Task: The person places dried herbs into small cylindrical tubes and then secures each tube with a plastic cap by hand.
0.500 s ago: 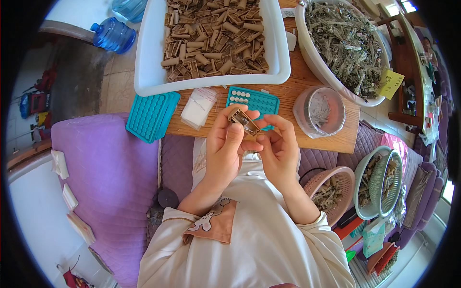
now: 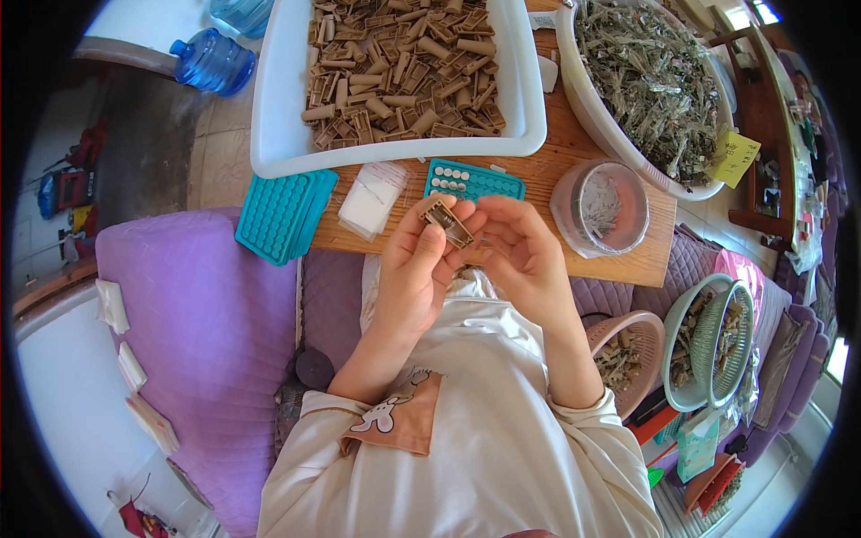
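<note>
My left hand (image 2: 414,269) and my right hand (image 2: 522,253) meet just in front of the wooden board (image 2: 538,179). Between their fingertips sits a small brown ridged plastic piece (image 2: 446,221), held mostly by my left thumb and fingers, with my right fingers touching its far end. Right behind it on the board lies a teal tray (image 2: 473,179) with rows of small white round parts. A stack of white pads (image 2: 372,199) rests to the left of that tray.
A big white tray (image 2: 269,134) full of brown pieces and a white bowl (image 2: 596,117) of grey-green metal parts stand at the back. A clear round tub (image 2: 601,208) is at right, teal trays (image 2: 282,215) at left, baskets (image 2: 708,345) lower right, purple cushion (image 2: 197,314) at left.
The brown piece has tilted slightly between my fingers; both hands stay in the same place.
</note>
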Demonstrator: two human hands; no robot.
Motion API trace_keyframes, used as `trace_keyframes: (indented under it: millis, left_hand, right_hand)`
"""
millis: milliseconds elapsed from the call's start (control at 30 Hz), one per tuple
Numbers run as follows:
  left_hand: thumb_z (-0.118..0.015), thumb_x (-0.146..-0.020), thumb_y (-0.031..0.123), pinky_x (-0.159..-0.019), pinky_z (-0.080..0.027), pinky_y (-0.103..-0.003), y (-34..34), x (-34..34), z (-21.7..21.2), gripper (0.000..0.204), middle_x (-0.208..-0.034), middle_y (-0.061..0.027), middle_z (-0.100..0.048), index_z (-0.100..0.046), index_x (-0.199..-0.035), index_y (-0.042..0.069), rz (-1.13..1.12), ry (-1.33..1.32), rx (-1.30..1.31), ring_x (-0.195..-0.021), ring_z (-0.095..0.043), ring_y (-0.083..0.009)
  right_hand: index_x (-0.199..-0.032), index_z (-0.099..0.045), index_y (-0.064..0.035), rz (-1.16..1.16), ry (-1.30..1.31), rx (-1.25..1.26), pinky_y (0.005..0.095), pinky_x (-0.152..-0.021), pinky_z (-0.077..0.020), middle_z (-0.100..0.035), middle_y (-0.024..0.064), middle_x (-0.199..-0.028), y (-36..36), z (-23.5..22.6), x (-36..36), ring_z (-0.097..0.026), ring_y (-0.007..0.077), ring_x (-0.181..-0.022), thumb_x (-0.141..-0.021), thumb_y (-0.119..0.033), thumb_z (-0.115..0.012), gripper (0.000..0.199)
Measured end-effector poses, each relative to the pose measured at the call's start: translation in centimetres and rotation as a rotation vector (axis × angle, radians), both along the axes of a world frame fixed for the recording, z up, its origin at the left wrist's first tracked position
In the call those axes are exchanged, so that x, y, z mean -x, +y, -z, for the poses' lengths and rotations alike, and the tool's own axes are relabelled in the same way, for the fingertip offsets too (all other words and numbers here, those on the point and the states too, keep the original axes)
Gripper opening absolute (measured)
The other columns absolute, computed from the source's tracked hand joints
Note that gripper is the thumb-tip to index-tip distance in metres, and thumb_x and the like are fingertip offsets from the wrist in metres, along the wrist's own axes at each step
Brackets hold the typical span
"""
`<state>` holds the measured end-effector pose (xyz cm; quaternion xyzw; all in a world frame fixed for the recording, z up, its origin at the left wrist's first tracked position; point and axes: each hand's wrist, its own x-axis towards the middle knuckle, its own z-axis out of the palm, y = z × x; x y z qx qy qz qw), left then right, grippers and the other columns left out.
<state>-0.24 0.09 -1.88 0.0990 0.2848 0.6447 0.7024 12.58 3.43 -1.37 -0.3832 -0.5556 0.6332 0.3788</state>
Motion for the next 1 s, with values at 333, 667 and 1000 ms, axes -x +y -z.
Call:
trace_keyframes:
  millis: [333,667,1000]
  left_hand:
    - [-0.038,-0.088,0.004,-0.078,-0.042,-0.024,-2.3,-1.5,1.4,0.028,-0.101,-0.0094,-0.052,-0.038,-0.116,0.002,-0.018,0.810,-0.038,-0.091,-0.050,-0.0132]
    - [-0.043,-0.088,0.012,-0.081,-0.048,-0.033,-3.0,1.9,3.2,0.032,-0.109,-0.0160,-0.049,-0.037,-0.117,0.003,0.056,0.384,0.175,-0.099,-0.053,-0.0255]
    - [-0.044,-0.087,0.013,-0.077,-0.050,-0.032,-2.5,2.4,2.3,0.035,-0.106,-0.0133,-0.052,-0.036,-0.120,0.003,0.057,0.323,0.187,-0.094,-0.056,-0.0245]
  right_hand:
    - [-0.100,-0.051,0.0011,0.052,-0.261,-0.040,0.0265,-0.068,-0.0489,-0.058,0.0124,-0.083,-0.6,1.2,1.2,-0.059,0.0178,-0.076,-0.067,0.007,-0.054,0.034]
    - [-0.094,-0.054,-0.0024,0.023,-0.483,-0.363,0.0295,-0.067,-0.0466,-0.060,0.0097,-0.085,5.0,7.1,0.3,-0.058,0.0197,-0.078,-0.072,0.000,-0.058,0.023]
    - [-0.082,-0.055,-0.0039,0.034,-0.755,-0.891,0.0336,-0.062,-0.0451,-0.058,0.0093,-0.075,6.9,9.7,1.3,-0.056,0.0266,-0.072,-0.069,-0.001,-0.059,0.014]
